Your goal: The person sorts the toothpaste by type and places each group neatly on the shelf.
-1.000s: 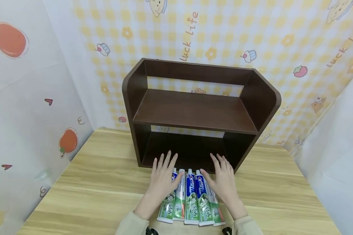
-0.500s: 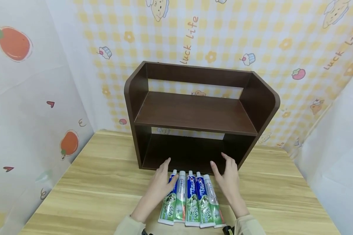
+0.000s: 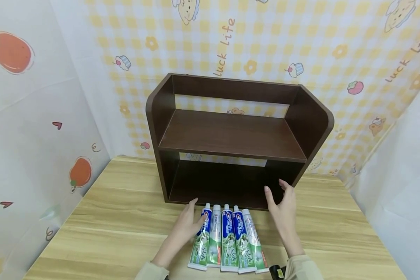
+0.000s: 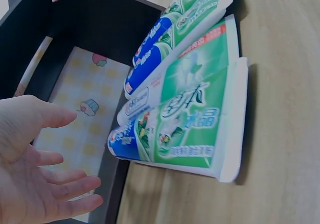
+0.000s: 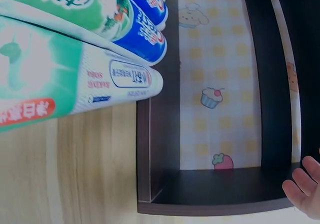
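Head view: five toothpaste tubes (image 3: 228, 241) lie in a row on the wooden table (image 3: 119, 225), caps toward the dark shelf (image 3: 231, 134). The left hand (image 3: 186, 225) is at the leftmost tube, the right hand (image 3: 283, 212) by the shelf's right end; thumbs apart from fingers.

Left wrist: fingers loosely spread, tubes just beside.

Right wrist: fingertips close together, tubes well apart from them.

Bright, diffuse light — soft shadows
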A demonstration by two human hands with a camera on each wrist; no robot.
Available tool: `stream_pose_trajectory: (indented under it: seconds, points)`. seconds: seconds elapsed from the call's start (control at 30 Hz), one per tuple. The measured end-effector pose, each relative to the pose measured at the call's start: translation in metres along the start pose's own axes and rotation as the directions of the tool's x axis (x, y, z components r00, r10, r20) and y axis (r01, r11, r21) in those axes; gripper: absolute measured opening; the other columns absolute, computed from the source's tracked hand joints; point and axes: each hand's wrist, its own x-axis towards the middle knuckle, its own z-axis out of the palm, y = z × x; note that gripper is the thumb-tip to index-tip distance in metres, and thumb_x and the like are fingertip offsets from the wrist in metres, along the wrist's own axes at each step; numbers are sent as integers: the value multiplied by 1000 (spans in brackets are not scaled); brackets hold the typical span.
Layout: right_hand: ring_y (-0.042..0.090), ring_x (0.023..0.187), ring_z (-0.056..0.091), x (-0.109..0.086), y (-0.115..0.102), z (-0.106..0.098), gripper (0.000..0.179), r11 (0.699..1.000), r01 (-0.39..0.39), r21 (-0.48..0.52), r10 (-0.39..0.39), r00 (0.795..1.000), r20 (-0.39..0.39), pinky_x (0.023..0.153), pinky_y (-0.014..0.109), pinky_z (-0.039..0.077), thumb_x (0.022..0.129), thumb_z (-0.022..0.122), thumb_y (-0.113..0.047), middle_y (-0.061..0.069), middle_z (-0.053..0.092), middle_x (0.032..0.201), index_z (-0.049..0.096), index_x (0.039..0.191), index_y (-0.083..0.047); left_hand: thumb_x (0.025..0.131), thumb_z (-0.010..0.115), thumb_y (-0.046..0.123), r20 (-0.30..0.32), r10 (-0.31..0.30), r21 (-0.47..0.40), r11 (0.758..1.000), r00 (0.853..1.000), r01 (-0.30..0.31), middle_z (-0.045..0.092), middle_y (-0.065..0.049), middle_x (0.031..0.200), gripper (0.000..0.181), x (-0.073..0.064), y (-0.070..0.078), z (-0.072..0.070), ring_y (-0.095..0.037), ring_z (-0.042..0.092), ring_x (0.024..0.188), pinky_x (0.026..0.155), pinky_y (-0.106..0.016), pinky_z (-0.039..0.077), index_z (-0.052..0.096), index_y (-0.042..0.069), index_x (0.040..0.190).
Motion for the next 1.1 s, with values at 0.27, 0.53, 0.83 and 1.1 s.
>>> stream_pose_trajectory:
  seconds: [0.27, 0.53, 0.83, 1.1]
  points:
    - [32, 105, 45, 8, 4, -9, 47, 998, -38, 48, 43, 992, -117, 86, 33, 35, 84, 64, -11, 24, 48, 113, 43, 121, 9, 85, 61, 21, 54, -39, -34, 999, 998, 41, 36, -31, 137, 67, -2, -13, 4, -49, 37, 124, 101, -59, 32, 28, -4, 138]
    - [9, 104, 40, 14, 10, -14, 49, 991, -81, 104, 103, 968, -230, 84, 19, 34, 83, 64, -12, 3, 45, 112, 41, 121, 8, 79, 68, 24, 110, -39, -28, 999, 993, 42, 43, -34, 129, 75, -5, -20, 8, -47, 52, 107, 89, -56, 45, 30, -10, 134]
    - [13, 104, 42, 29, 15, -17, 56, 950, -247, 189, 286, 934, -215, 84, 20, 38, 82, 67, -20, -6, 39, 111, 36, 124, 3, 71, 75, 23, 159, -64, -60, 995, 985, 75, 31, -40, 133, 86, -7, -18, 12, -45, 54, 105, 93, -58, 41, 28, -15, 133]
    - [18, 103, 45, 32, 21, -11, 61, 933, -330, 146, 349, 929, -126, 84, 27, 40, 83, 66, -26, 13, 43, 123, 35, 128, 2, 68, 76, 19, 152, -66, -46, 996, 986, 74, 47, -33, 115, 74, -11, -14, 15, -43, 54, 97, 86, -55, 46, 41, -17, 122]
